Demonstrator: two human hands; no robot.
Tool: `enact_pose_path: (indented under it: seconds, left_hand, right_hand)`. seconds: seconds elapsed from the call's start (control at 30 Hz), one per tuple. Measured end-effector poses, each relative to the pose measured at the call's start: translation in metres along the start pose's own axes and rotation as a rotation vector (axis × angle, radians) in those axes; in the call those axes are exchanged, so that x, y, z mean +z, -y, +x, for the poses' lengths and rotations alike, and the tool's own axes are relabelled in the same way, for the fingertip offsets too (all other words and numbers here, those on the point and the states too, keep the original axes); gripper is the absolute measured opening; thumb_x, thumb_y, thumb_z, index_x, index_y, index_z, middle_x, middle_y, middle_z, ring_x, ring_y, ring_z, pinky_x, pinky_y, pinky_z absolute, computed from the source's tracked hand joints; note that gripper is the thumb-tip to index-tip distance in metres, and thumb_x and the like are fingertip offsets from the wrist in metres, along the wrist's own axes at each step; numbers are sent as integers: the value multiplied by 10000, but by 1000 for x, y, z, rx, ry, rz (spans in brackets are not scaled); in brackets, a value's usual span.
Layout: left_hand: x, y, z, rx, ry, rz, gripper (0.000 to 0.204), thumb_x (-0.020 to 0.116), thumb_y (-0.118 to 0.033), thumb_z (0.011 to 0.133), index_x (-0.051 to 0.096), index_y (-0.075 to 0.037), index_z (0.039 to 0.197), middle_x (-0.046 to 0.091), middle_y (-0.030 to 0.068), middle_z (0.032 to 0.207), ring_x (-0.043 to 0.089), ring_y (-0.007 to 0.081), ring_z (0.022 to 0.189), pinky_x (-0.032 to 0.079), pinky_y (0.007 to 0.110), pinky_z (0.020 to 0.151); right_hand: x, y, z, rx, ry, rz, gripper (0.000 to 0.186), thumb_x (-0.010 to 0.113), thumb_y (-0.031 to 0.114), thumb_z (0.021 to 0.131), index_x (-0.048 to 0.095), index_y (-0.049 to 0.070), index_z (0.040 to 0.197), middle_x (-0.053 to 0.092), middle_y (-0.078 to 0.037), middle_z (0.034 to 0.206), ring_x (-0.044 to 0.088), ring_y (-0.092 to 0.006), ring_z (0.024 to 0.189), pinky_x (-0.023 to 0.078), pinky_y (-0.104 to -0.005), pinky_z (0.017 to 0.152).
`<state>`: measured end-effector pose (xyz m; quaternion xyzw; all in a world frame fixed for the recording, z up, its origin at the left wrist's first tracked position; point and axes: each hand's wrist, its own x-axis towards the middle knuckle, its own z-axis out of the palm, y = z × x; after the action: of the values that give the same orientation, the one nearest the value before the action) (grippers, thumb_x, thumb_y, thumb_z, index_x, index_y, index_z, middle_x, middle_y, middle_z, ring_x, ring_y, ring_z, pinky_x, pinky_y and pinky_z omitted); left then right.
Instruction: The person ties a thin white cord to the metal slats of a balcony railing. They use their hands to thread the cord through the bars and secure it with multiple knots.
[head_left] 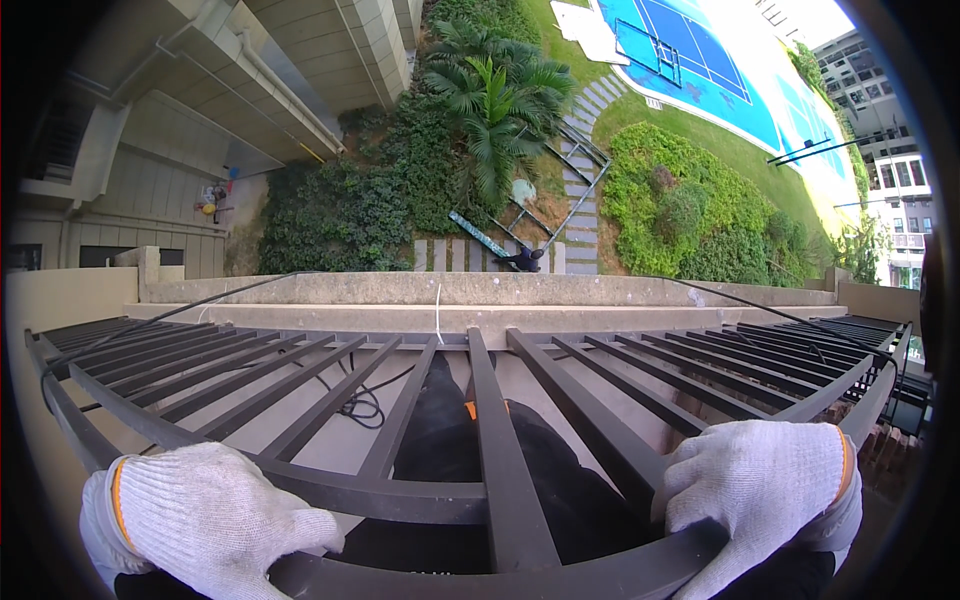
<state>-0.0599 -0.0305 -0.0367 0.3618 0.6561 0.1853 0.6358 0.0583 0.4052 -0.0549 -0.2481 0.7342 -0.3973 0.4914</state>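
A dark brown metal railing [515, 490] stretches across the lower half of the head view, its bars spreading toward me. My left hand [215, 520], in a white knit work glove with an orange cuff edge, is closed over the rail at lower left. Most of its fingers are hidden under the rail; the thumb side points right. At lower right, my right hand [755, 490] wears a matching glove and wraps round the rail beside a bar. Dark-clothed legs [440, 430] show between the bars, with a small orange item [472, 409] there.
Beyond the bars runs a concrete ledge [560, 291], crossed by a white cord [438, 315]. A black cable [362, 405] lies coiled below the bars. Far down are a person [522, 260], a metal frame [590, 185], a palm [490, 120], bushes [690, 210] and a blue court [700, 50].
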Motion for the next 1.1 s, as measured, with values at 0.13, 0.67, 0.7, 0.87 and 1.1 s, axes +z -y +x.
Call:
enact_pose_path:
  seconds: [0.13,0.67,0.7,0.87,1.1]
  left_hand:
    - [1,1,0,13,-8,14,732,1025,-643,883,835,-42,1255,784,185,818,821,443,800,621,516,734]
    - [2,2,1,3,-2,20,756,1019,-659,878,841,-41,1275,803,193,848,830,440,824,634,515,766]
    - [2,2,1,1,-1,16,753,1019,-656,877,842,-43,1277,807,194,855,833,439,832,638,513,774]
    - [1,0,1,-34,21,25,745,1021,-639,869,843,-47,1284,823,197,881,842,439,860,652,509,803]
    - [2,0,-1,-37,6,-8,727,1021,-637,860,852,-49,1253,844,197,933,844,452,884,654,523,815]
  right_hand:
    - [-1,0,0,8,6,5,662,1114,624,769,830,62,974,762,-124,1029,736,-397,1073,592,-502,968]
    - [-2,1,1,7,0,27,647,1122,594,761,829,56,967,755,-127,1018,736,-398,1066,585,-501,964]
    - [-2,1,1,10,1,27,644,1123,592,760,829,56,966,754,-126,1017,736,-398,1064,585,-501,963]
    - [-2,1,1,4,-6,27,635,1125,585,761,832,60,963,754,-121,1011,735,-396,1052,584,-499,960]
    - [-2,0,0,-8,-2,37,618,1113,589,784,826,67,952,757,-121,1013,737,-395,1055,579,-504,950]
